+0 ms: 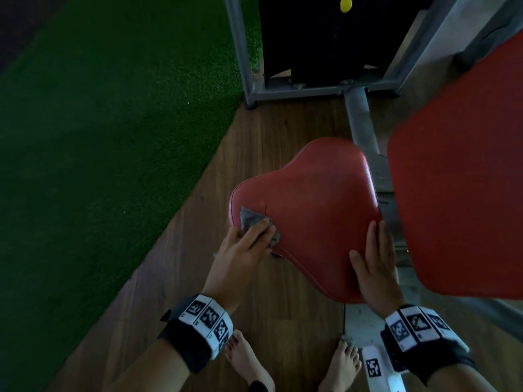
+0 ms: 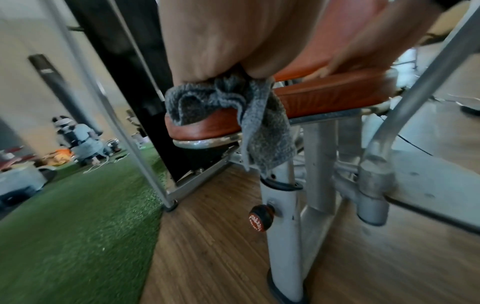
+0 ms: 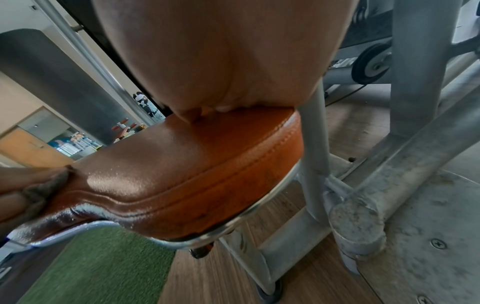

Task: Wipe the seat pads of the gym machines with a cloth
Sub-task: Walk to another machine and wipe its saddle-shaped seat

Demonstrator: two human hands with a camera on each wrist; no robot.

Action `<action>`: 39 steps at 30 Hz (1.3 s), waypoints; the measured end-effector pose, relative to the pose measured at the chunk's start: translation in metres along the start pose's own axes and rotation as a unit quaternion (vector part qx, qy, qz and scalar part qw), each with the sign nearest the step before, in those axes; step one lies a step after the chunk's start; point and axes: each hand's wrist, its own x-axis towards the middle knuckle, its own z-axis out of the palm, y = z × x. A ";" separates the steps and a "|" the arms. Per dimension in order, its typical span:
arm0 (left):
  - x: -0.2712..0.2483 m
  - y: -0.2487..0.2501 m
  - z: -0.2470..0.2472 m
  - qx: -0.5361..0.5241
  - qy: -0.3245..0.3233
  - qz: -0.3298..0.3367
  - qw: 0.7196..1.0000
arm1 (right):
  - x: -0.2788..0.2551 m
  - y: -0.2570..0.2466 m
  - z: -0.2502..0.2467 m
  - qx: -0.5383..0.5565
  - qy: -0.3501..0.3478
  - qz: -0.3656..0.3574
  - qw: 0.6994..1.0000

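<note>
Green turf (image 1: pixel 107 142) covered the floor to your left, meeting a strip of wood-plank flooring (image 1: pixel 271 315) on which you stood barefoot before a grey steel gym machine frame (image 1: pixel 365 128). A large red back pad (image 1: pixel 464 176) filled the right of the head view, tilted above the frame. Just beside it, lower and nearer you, sat the red seat pad (image 1: pixel 311 210), its vinyl glossy in the right wrist view and edged below by a bright metal rim.

Your right hand (image 1: pixel 373 267) lay flat on the near right corner of the seat pad, fingers straight and together, thumb spread, holding nothing. Your left hand (image 1: pixel 243 250) pressed the grey cloth (image 1: pixel 249 217) onto the seat pad's left lobe, fingers laid fairly straight over the fabric. In the left wrist view the cloth (image 2: pixel 249 115) was bunched under your palm, one end hanging over the pad's edge beside the seat post (image 2: pixel 283 226); whether your thumb pinched it could not be told.

A black-and-orange adjustment knob (image 2: pixel 261 218) stuck out from the post's side. Both wrists carried black bands with printed square markers. A small yellow spot (image 1: pixel 345 3) showed on the dark panel at the far end of the frame. No container could be made out near the machine; blurred clutter lay far off on the turf in the left wrist view.
</note>
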 end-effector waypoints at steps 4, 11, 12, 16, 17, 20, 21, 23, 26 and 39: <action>0.007 0.006 0.000 -0.026 0.002 -0.051 0.998 | 0.000 0.001 0.000 0.008 0.003 -0.001 1.000; 0.017 -0.014 0.012 -0.023 0.023 -0.027 0.999 | 0.000 0.000 -0.001 0.012 -0.004 0.011 1.000; 0.024 -0.018 0.013 -0.027 0.022 -0.038 0.999 | 0.000 0.001 0.000 0.011 -0.005 0.011 1.000; 0.030 -0.018 0.027 -0.036 -0.012 0.000 0.999 | 0.000 0.000 -0.001 0.015 -0.002 0.013 1.000; 0.025 -0.015 0.026 -0.025 -0.025 0.020 0.999 | 0.000 0.000 -0.001 0.015 0.000 0.012 1.000; 0.014 -0.006 0.016 0.043 -0.019 0.031 0.998 | -0.001 0.000 -0.001 0.010 0.003 0.009 1.000; 0.015 -0.002 0.011 0.056 -0.007 0.020 0.998 | -0.001 0.000 -0.002 0.008 0.003 0.008 1.000; 0.027 0.000 0.005 0.059 0.005 -0.016 0.998 | -0.001 0.000 -0.002 0.008 0.007 0.003 1.000; 0.057 -0.011 0.010 0.019 0.006 -0.108 0.994 | 0.000 -0.001 -0.001 0.016 0.009 0.005 1.000; 0.044 -0.023 -0.007 -0.289 0.005 -0.361 0.887 | -0.002 0.001 -0.001 0.023 0.033 -0.066 0.997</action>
